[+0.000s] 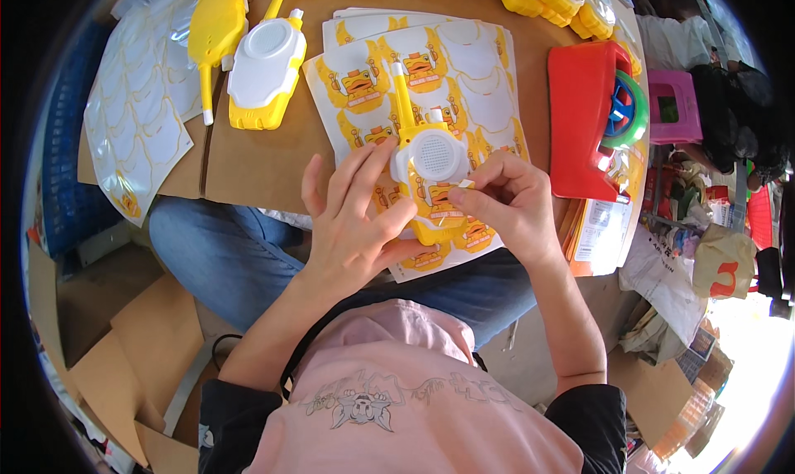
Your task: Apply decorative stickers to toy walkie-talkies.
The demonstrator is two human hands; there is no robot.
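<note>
Left hand point(352, 217) clamps yellow toy walkie-talkie point(428, 172) over sticker sheet point(431, 68); right hand point(509, 201) fingertips pinch small sticker point(466, 183) at its face. Body sticker looks already applied; two toys point(248, 48) wait nearby.

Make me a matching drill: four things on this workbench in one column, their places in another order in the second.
1. yellow toy walkie-talkie
2. red tape dispenser
3. white-faced toy walkie-talkie
4. peeled sticker backing sheet

a. far left, hanging over the cardboard edge
b. at the right table edge
c. between both hands, over the sticker sheet
d. lying free, upper left of the hands

Pairs: 1-c, 2-b, 3-d, 4-a
</note>
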